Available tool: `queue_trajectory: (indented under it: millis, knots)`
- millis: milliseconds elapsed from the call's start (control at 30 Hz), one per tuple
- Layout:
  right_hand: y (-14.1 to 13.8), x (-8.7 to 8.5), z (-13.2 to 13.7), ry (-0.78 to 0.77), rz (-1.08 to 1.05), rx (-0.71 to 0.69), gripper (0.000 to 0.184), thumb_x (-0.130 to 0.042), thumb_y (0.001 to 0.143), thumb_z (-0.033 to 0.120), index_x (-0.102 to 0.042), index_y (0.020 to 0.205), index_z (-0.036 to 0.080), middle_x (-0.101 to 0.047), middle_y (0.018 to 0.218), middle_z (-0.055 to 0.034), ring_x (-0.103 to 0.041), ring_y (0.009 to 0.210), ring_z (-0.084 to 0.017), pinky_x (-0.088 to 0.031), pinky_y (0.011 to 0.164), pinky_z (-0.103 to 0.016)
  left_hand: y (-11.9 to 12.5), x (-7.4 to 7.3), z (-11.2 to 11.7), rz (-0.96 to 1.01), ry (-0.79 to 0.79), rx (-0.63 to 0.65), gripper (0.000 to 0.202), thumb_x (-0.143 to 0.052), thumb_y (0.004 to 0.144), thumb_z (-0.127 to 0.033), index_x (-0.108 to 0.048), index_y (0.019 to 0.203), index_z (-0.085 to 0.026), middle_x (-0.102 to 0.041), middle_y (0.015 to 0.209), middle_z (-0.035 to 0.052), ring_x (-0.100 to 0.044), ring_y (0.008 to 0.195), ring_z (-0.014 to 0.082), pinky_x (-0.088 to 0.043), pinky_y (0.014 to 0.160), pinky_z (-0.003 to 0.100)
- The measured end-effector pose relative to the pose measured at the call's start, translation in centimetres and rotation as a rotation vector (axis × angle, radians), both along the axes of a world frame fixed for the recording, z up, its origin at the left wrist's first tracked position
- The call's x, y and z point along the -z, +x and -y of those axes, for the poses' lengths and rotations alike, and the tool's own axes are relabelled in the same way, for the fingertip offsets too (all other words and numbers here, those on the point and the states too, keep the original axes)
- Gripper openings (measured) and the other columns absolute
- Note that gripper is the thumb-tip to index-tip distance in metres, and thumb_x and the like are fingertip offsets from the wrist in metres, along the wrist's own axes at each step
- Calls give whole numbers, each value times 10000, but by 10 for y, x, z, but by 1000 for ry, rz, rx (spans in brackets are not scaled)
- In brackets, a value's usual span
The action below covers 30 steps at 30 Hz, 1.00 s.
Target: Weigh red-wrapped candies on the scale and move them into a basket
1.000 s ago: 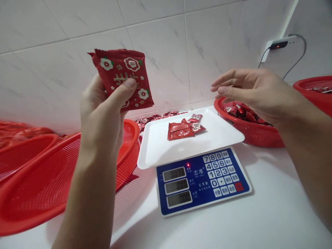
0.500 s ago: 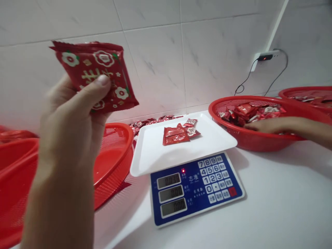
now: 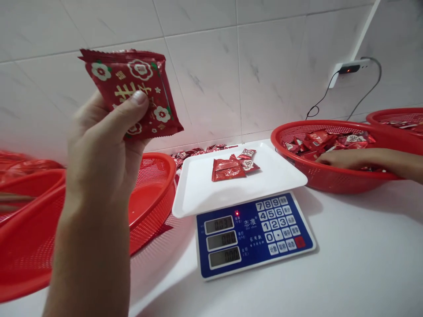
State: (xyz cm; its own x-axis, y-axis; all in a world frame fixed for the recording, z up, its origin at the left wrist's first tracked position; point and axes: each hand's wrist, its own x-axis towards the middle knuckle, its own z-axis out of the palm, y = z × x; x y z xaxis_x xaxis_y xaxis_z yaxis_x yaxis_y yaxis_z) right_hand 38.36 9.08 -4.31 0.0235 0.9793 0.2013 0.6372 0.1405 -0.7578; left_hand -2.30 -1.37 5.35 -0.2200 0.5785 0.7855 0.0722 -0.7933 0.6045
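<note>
My left hand [image 3: 109,132] is raised above the table on the left, its thumb pressed over a stack of red snack packets [image 3: 158,94] with white flowers and gold lettering. My right hand [image 3: 343,158] reaches into a red basket [image 3: 330,180] on the right, among many small red packets [image 3: 320,138]; its fingers are mostly hidden there. Between the hands, a white tray [image 3: 198,193] tops a blue-fronted digital scale [image 3: 254,237]. On that tray lie a flat red packet [image 3: 228,169] and smaller red-and-white packets [image 3: 249,165].
Red baskets [image 3: 152,189] stand at the left, partly behind my forearm. A tan, long shape [image 3: 16,198] crosses the far-left basket. More packets [image 3: 198,152] lie along the tiled wall behind the tray. A power strip [image 3: 350,70] with cables hangs at the upper right.
The whole view has shifted slightly, moving things a little to the right. The left hand keeps its hold; the right hand stays in the basket. A tan shape now shows at the left edge.
</note>
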Motion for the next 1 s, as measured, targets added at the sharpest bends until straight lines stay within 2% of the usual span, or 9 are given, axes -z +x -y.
queue_trajectory:
  millis: [133, 267, 367, 433, 500, 600, 733, 867, 1000]
  knots:
    - [7, -18, 5, -243, 205, -46, 343, -676, 582, -122, -785, 625, 200, -609, 485, -14, -462, 329, -63, -253, 369, -233, 1, 1, -2, -16, -23, -9, 141, -763, 769, -116, -781, 902, -161, -761, 930, 57, -719, 1095, 303, -599, 1032, 534]
    - [-7, -50, 19, -106, 88, 189, 108, -755, 845, 104, -837, 860, 172, -695, 640, -43, -487, 454, -32, -316, 461, -241, -1, 4, -4, -43, -63, -3, 165, -788, 765, -124, -781, 927, -153, -767, 945, 78, -716, 1122, 340, -611, 1022, 553]
    - [-35, -73, 28, 24, -76, 313, 220, -704, 948, 185, -800, 1134, 119, -763, 879, -98, -513, 535, -35, -366, 509, -244, -2, 4, -6, -51, -80, 0, 164, -757, 770, -126, -773, 931, -150, -753, 957, 79, -718, 1131, 343, -602, 1037, 577]
    - [-60, -83, 30, 81, -126, 243, 264, -681, 972, 171, -764, 1199, 66, -761, 934, -126, -496, 525, -30, -386, 494, -231, -2, 3, -7, -53, -72, 5, 186, -722, 756, -101, -760, 932, -145, -735, 957, 60, -722, 1138, 343, -594, 1041, 600]
    - [-87, -88, 29, 100, -160, 44, 220, -703, 949, 159, -776, 1125, 51, -750, 883, -116, -504, 517, -39, -390, 455, -208, -2, 2, -6, -43, -56, 12, 206, -689, 737, -78, -747, 925, -141, -727, 928, 32, -730, 1134, 329, -577, 1067, 608]
    - [-128, -86, 28, 44, -181, -216, 144, -779, 842, 140, -796, 979, 100, -706, 720, -64, -501, 479, -62, -389, 398, -190, -2, 1, -4, -31, -46, 15, 207, -667, 737, -70, -746, 915, -141, -747, 894, -5, -753, 1079, 282, -555, 1119, 569]
    - [-161, -74, 31, -19, -191, -352, 177, -756, 775, 117, -792, 948, 125, -622, 605, -17, -467, 429, -70, -395, 362, -195, -2, 1, -2, -27, -70, -18, 176, -667, 790, -79, -764, 918, -150, -773, 895, -3, -767, 1010, 248, -605, 1067, 507]
    - [-165, -61, 36, -62, -229, -342, 320, -751, 750, 119, -788, 1068, 119, -623, 616, -5, -464, 424, -67, -400, 361, -187, -3, 3, -4, -48, -149, -50, 163, -703, 803, -107, -785, 935, -156, -785, 861, 16, -768, 944, 239, -663, 949, 451]
    - [-162, -49, 37, -73, -280, -284, 309, -765, 773, 144, -780, 1078, 95, -642, 640, -7, -463, 442, -57, -383, 362, -173, -6, 9, -14, -92, -236, -20, 165, -760, 780, -151, -786, 942, -150, -789, 840, 47, -762, 853, 249, -681, 859, 470]
